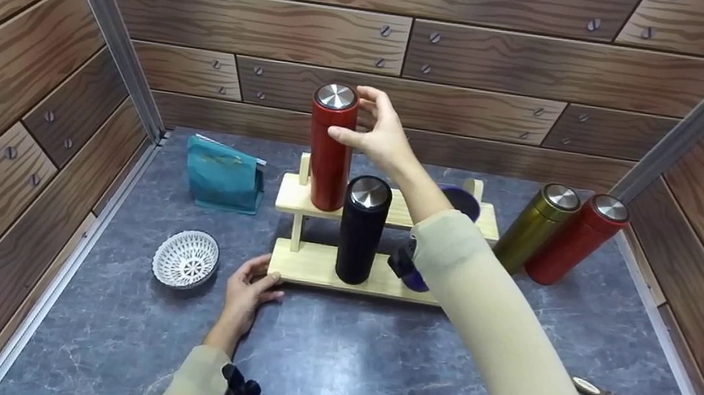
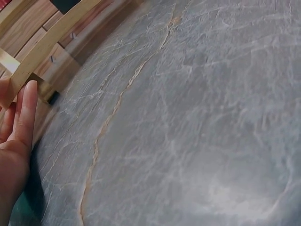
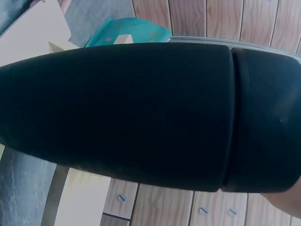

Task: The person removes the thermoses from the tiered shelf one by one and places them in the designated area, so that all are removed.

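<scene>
My right hand (image 1: 379,136) is at the upper part of a red thermos flask (image 1: 327,172), thumb across its front and curled fingers at its far side, partly hidden. The flask stands upright at the left of the upper board of a two-tier wooden rack (image 1: 306,262). With thumb above and fingers below, my left hand (image 1: 244,297) pinches the left front corner of the rack's lower board. A black thermos flask (image 1: 358,241) stands on that board; in the right wrist view this black flask (image 3: 117,115) blocks most of the red one.
Right of the rack lean a green flask (image 1: 535,226) and another red flask (image 1: 576,241). A teal pouch (image 1: 223,176) and a white woven bowl (image 1: 186,260) are at left. Dark purple items (image 1: 461,202) sit partly behind my right arm. A small brass-coloured object (image 1: 596,393) lies front right.
</scene>
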Demonstrator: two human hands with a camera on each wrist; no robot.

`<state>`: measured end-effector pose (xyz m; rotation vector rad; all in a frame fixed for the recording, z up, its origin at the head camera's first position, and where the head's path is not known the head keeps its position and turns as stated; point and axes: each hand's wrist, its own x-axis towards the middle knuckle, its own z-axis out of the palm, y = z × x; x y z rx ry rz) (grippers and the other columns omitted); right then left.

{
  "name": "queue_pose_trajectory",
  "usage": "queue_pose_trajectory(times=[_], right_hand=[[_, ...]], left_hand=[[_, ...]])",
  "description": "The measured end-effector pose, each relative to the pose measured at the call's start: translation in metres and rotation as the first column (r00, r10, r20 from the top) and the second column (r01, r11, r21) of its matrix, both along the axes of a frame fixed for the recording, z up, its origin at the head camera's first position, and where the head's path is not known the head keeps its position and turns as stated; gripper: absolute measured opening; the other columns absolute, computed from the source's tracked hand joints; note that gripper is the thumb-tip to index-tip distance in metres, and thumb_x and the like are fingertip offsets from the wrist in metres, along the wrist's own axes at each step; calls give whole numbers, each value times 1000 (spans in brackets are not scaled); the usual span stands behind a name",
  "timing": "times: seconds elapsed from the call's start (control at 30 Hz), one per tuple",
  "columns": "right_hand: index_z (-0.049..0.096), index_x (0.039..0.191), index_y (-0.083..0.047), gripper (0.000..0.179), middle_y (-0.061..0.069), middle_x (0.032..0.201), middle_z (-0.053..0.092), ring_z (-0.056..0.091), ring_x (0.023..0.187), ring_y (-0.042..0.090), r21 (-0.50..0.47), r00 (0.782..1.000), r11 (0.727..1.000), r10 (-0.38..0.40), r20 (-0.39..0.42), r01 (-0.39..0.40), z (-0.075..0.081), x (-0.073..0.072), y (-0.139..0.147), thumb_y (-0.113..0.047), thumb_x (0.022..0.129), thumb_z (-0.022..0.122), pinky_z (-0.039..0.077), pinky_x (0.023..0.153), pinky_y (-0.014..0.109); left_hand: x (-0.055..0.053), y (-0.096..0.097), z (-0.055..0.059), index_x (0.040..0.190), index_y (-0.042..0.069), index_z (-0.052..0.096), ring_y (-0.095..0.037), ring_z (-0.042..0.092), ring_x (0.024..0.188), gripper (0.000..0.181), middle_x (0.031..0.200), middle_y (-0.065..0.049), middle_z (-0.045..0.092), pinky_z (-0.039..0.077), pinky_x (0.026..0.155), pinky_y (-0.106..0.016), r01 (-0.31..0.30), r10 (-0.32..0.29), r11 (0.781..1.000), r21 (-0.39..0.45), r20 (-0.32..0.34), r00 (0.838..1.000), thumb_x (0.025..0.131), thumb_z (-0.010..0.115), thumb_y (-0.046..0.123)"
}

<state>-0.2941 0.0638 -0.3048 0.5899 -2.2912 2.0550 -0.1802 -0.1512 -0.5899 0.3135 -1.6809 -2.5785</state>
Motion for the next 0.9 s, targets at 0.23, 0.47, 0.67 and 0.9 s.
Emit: queue_pose_trajectory(times=[0.23,0.47,0.67,0.9], right_hand=[[34,137,-5,79,13,125,50,53,109,23,-11,999,999,42,-20,-43,-3,-5,-7,-4,72,78,51,89,35],[40,132,-5,74,11,119,55,52,104,25,-25,999,1000,7,-48,-8,-4,-7,-12,-1,70,79,50,86,36],[44,130,-3,73,10,115,57,54,100,25,11,993,999,-29,-118,30,-2,-4,-10,-4,67,82,50,84,34],[45,129,1,69,15,116,58,56,99,28,48,988,996,-74,-134,81,16,18,3,-1,69,79,51,85,35]], left_hand=[[0,0,0,126,-6,50,-24,62,81,50,108,-18,53,60,65,-40,0,0,1000,-14,1,1000,79,67,-7],[0,-1,0,126,-6,49,-23,62,80,51,109,-19,53,60,64,-39,2,-2,1000,-12,0,1000,79,67,-7],[0,-1,0,126,-5,49,-23,61,80,50,109,-18,54,60,63,-38,-4,4,1000,-11,-7,1000,79,67,-7],[0,0,-1,126,-6,49,-23,61,80,50,109,-18,53,60,65,-39,-2,2,1000,1,-4,1000,79,67,-8]])
